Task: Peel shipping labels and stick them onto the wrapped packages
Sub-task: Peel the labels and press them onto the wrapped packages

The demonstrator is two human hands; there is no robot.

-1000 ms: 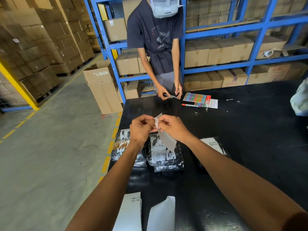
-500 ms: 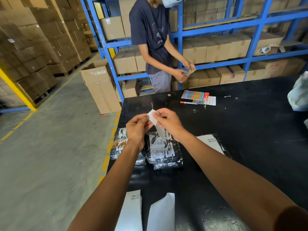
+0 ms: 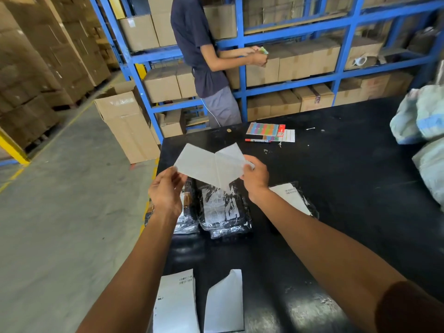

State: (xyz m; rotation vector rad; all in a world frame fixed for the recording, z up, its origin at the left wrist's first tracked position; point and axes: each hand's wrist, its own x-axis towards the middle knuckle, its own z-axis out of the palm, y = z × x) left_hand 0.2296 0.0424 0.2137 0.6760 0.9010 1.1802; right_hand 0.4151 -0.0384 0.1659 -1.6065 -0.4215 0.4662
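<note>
Since half a second ago both hands have pulled apart, and the label is now almost fully separated from its backing sheet; before they were pressed close together at the middle. The person in the dark shirt at 12 o'clock has also turned more toward the blue shelf.

At 9 o'clock from the centre, the left hand pinches the left corner of the label between thumb and fingertips, with the other fingers loosely curled. The label and backing make a V shape in the air above the black table. At 3 o'clock of this V, the right hand pinches the backing sheet at its right edge; the exact fingers I cannot tell.

Under the hands lie two wrapped packages side by side without labels, and at 3 o'clock from them a third package already has a white label on it. At 6 o'clock, near the table edge, lie a printed label sheet and, just beside it, a blank sheet. At 1 o'clock, far on the table, are coloured sticker sheets with a marker.
</note>
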